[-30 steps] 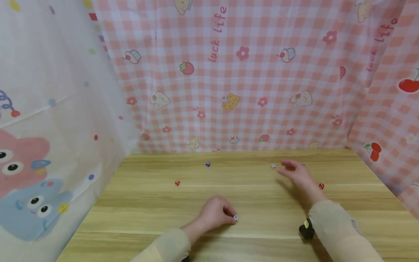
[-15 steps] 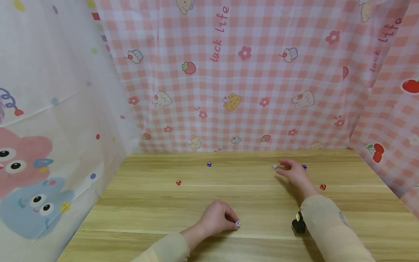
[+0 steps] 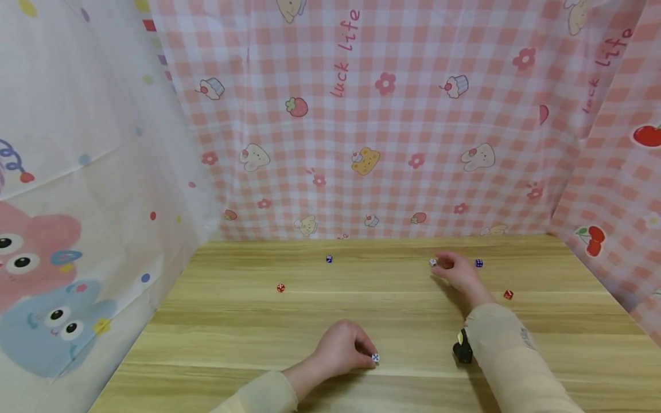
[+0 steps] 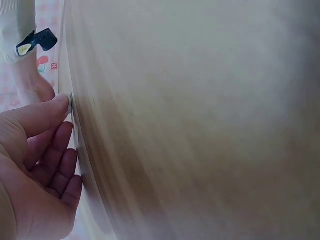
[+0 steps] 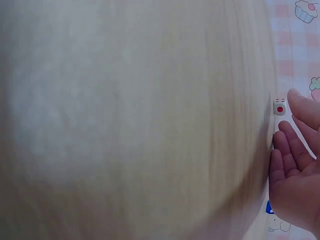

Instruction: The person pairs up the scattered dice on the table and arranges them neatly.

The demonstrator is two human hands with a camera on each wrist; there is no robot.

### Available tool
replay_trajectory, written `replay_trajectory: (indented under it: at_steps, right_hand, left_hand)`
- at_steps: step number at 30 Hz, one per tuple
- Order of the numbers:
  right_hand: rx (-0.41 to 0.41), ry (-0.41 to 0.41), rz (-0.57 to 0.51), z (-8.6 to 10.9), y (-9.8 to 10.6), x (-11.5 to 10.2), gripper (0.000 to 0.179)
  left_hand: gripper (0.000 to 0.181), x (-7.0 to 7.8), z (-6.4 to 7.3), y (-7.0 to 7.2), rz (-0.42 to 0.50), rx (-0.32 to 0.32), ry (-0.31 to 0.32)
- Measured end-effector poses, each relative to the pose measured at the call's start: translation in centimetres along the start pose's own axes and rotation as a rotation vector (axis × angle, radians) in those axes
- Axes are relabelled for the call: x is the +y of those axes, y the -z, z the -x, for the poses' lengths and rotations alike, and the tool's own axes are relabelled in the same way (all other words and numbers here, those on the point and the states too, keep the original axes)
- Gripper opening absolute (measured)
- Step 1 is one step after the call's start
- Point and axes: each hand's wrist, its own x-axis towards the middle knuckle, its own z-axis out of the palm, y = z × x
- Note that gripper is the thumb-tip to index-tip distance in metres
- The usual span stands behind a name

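Note:
My left hand [image 3: 343, 349] is low over the front middle of the table, pinching a white die [image 3: 375, 358] with dark pips between thumb and forefinger. In the left wrist view the thumb covers most of that die. Farther back on the right, my right hand [image 3: 458, 274] reaches toward another white die [image 3: 432, 262]; thumb and fingers are spread, with the tips right beside it. The right wrist view shows this white die [image 5: 280, 107] standing on the table with a red pip facing the camera, ahead of the parted fingers [image 5: 295, 145].
Right of the right hand lie a blue die [image 3: 479, 263] and a red die [image 3: 508, 295]. On the left side are a second blue die [image 3: 329, 259] and a second red die [image 3: 281, 288]. Patterned cloth [image 3: 361, 115] hangs behind the wooden table [image 3: 217, 344].
My right hand has moved slightly left, bringing its fingertips up to the white die at the back. My left hand, holding its die, has come a little nearer to the front edge.

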Motion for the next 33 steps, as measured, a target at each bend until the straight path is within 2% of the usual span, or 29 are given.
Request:
replay_trajectory:
  at_steps: [21,33]
  right_hand:
    - [0.004,-0.022,0.03,-0.7,-0.3,0.5,0.042]
    - [0.001,-0.01,0.104,-1.3,-0.2,0.5,0.037]
  left_hand:
    - [0.012,0.0,0.1,-0.1,-0.028,0.004,-0.035]
    - [0.013,-0.1,0.1,-0.1,-0.04,0.012,-0.034]
